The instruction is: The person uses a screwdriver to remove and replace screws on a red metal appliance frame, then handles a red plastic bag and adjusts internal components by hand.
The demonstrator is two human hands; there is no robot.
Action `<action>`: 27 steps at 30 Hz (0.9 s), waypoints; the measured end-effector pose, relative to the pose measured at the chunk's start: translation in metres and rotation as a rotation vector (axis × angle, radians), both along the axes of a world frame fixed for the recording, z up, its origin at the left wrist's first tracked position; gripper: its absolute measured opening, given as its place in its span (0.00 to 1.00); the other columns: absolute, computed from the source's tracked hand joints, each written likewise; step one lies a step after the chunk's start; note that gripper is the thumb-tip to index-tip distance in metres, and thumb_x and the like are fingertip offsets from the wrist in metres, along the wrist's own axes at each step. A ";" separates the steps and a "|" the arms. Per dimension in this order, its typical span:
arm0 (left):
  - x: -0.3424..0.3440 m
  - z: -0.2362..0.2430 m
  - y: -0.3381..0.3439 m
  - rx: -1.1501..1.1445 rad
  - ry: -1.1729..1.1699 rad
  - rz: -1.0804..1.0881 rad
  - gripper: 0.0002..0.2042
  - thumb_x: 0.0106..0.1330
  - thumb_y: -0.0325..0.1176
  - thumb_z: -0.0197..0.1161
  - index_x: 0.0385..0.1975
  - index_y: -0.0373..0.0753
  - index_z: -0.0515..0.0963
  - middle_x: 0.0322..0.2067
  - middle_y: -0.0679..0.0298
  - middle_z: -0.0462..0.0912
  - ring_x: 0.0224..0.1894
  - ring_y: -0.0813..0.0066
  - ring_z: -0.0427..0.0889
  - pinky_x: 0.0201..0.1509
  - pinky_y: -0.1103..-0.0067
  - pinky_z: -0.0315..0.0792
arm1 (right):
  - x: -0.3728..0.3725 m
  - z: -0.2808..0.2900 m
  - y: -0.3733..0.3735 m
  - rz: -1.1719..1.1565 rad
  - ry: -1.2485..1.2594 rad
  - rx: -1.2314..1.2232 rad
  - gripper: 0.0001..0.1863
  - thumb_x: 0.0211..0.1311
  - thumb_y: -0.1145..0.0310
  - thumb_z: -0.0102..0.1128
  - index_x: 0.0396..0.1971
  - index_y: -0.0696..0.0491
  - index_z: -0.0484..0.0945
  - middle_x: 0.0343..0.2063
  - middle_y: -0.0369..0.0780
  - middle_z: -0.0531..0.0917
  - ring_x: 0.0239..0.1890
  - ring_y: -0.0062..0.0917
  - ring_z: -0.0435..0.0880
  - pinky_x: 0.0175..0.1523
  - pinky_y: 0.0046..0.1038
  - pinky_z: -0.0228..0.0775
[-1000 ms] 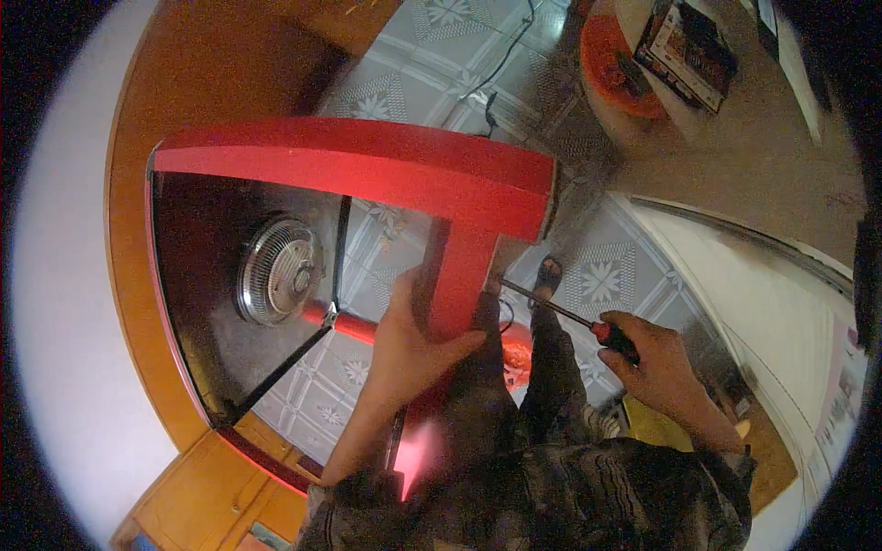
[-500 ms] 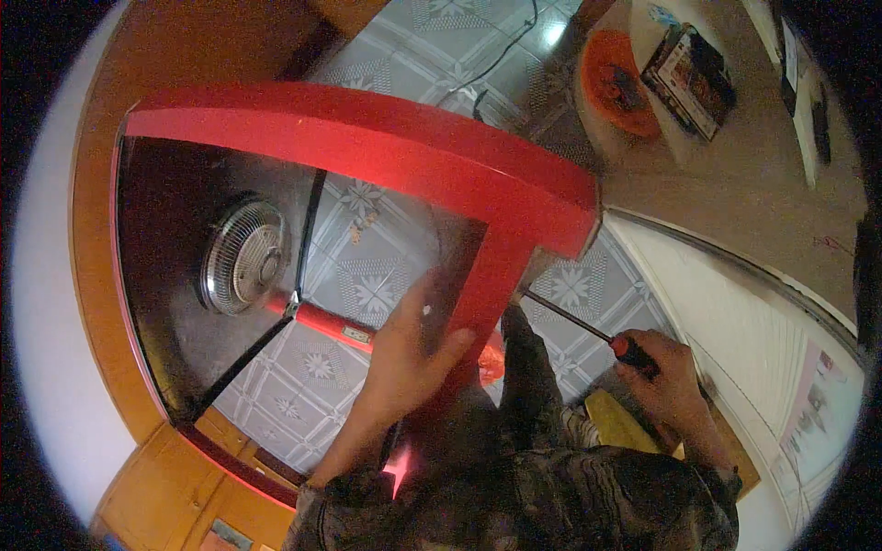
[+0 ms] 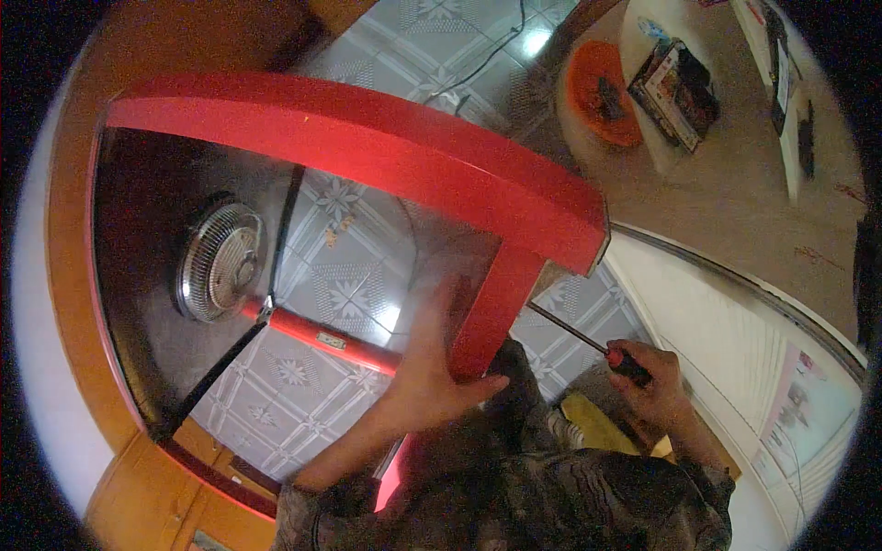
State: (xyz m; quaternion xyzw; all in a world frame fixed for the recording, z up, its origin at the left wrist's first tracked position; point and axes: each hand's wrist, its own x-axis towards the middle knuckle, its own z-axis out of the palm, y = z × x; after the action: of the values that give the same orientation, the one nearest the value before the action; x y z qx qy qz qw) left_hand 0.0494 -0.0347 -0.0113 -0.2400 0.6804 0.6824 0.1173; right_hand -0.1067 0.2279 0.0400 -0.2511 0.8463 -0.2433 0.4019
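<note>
A large red frame (image 3: 386, 138) holds dark panels (image 3: 147, 275), with a round silver grille (image 3: 220, 259) on the left. My left hand (image 3: 432, 367) is wrapped around the short red upright (image 3: 493, 294) at the frame's right, its thumb stretched to the right and its fingers partly behind the upright. My right hand (image 3: 648, 390) grips the red-and-black handle of a screwdriver (image 3: 570, 329). The shaft points up-left to the edge of that upright, where its tip is too small to make out.
A beige tabletop (image 3: 717, 202) at the upper right carries an orange bowl (image 3: 588, 87) and stacked books or cases (image 3: 663, 96). A cord (image 3: 496, 50) lies on the patterned tile floor (image 3: 459, 37). Wooden furniture (image 3: 138, 500) stands at left; a white panel (image 3: 698, 312) is at right.
The red frame has shifted left in the view and its right end sits lower. Both hands have moved down with it; the screwdriver stays in my right hand, angled at the upright.
</note>
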 end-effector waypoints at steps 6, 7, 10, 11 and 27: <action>-0.008 0.005 -0.003 -0.199 -0.036 -0.065 0.52 0.38 0.30 0.72 0.64 0.29 0.44 0.61 0.43 0.56 0.65 0.50 0.56 0.68 0.68 0.52 | 0.003 0.000 0.004 0.062 0.098 -0.057 0.19 0.50 0.71 0.65 0.43 0.60 0.76 0.26 0.41 0.79 0.25 0.18 0.74 0.33 0.20 0.68; -0.008 0.006 -0.002 -0.186 -0.028 -0.046 0.52 0.38 0.30 0.72 0.64 0.29 0.44 0.61 0.43 0.56 0.65 0.50 0.56 0.68 0.68 0.52 | 0.002 0.004 0.003 0.081 0.107 -0.045 0.19 0.50 0.71 0.65 0.43 0.60 0.76 0.26 0.41 0.79 0.25 0.18 0.74 0.33 0.20 0.68; -0.007 0.009 -0.004 -0.227 -0.043 -0.118 0.52 0.39 0.32 0.71 0.64 0.27 0.44 0.63 0.40 0.51 0.65 0.46 0.54 0.68 0.67 0.53 | 0.000 0.011 0.002 0.085 0.025 0.110 0.19 0.52 0.69 0.65 0.44 0.59 0.76 0.24 0.37 0.78 0.23 0.16 0.72 0.31 0.18 0.66; -0.007 0.009 -0.006 -0.209 -0.035 -0.103 0.52 0.39 0.32 0.71 0.64 0.27 0.44 0.63 0.40 0.51 0.65 0.46 0.54 0.68 0.67 0.53 | -0.001 0.013 0.003 0.099 0.033 0.128 0.19 0.52 0.69 0.65 0.44 0.59 0.76 0.24 0.37 0.78 0.23 0.16 0.72 0.31 0.18 0.66; -0.008 0.004 0.000 -0.195 0.034 -0.176 0.54 0.42 0.38 0.73 0.63 0.26 0.40 0.62 0.32 0.42 0.66 0.35 0.43 0.70 0.59 0.44 | -0.002 0.013 0.013 0.070 0.110 0.306 0.21 0.51 0.70 0.65 0.47 0.56 0.75 0.28 0.36 0.79 0.29 0.20 0.77 0.36 0.20 0.70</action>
State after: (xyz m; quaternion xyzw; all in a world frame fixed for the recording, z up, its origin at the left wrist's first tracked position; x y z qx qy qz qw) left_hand 0.0412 -0.0349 -0.0071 -0.1781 0.7640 0.6039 0.1412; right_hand -0.1089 0.2405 0.0531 -0.2291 0.8849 -0.0833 0.3970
